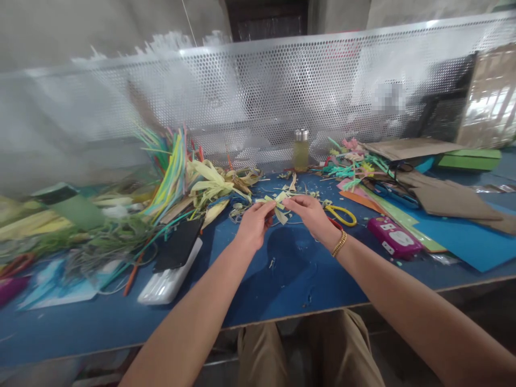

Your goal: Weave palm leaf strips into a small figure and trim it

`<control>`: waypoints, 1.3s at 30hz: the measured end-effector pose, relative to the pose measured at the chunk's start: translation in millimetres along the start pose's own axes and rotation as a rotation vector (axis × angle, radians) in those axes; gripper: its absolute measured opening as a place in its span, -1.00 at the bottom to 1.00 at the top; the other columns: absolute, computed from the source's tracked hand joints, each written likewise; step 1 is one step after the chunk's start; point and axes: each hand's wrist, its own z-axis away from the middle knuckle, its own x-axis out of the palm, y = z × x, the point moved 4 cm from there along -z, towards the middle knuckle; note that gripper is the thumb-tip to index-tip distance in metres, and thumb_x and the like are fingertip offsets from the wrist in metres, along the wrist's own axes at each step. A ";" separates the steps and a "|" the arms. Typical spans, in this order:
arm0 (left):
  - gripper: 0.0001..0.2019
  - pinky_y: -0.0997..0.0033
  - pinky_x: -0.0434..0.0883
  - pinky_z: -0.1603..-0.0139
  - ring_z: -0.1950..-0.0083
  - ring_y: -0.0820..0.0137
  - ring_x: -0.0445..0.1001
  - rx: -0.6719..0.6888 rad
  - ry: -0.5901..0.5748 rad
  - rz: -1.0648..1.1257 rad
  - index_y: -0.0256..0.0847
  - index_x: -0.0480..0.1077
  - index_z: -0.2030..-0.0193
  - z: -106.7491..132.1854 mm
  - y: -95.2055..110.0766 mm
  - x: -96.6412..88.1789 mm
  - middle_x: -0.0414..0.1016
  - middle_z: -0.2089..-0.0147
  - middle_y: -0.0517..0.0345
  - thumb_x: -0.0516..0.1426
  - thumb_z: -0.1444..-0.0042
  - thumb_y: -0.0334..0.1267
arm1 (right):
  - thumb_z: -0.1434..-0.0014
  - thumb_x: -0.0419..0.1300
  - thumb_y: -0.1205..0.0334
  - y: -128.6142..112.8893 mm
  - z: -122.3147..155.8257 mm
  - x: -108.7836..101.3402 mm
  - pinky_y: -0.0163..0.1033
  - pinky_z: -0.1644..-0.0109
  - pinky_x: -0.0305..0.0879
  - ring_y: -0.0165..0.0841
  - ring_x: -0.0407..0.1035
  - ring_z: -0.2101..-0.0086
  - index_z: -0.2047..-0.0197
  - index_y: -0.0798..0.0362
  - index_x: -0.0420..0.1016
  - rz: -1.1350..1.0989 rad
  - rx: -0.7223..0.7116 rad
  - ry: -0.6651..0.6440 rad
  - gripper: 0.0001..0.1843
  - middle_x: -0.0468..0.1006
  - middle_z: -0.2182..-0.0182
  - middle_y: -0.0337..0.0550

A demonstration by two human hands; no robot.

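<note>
My left hand (255, 224) and my right hand (309, 215) meet above the middle of the blue table, both with fingers pinched. Between their fingertips is a piece of pale yellow-green husk (280, 214), its strips sticking out past the fingers. Each hand grips a part of it; the exact fold is too small to make out. Just right of my right hand lie yellow-handled scissors (342, 215), partly hidden by the wrist. Husk scraps (292, 185) are scattered behind the fingers. A heap of dry pale husks (213, 183) lies left of my left hand.
At left are a bundle of coloured strips (175, 166), a black phone (179, 244) on a white case (171, 279), and tangled green cord (105, 242). A jar (300, 150) stands at the back. Rightward lie a magenta box-like device (394, 237), blue card (467, 239) and cardboard (455, 199).
</note>
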 end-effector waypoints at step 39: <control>-0.56 0.44 0.30 0.36 0.29 0.39 0.45 -0.096 0.015 -0.050 -0.21 0.53 0.25 -2.4 4.6 -7.2 0.54 0.22 0.06 0.25 0.12 0.13 | 0.05 0.26 0.11 10.6 -8.8 -11.9 -0.31 0.44 0.01 -0.52 0.02 0.55 0.56 0.08 0.35 -0.129 0.185 0.006 -0.74 0.23 0.62 -0.35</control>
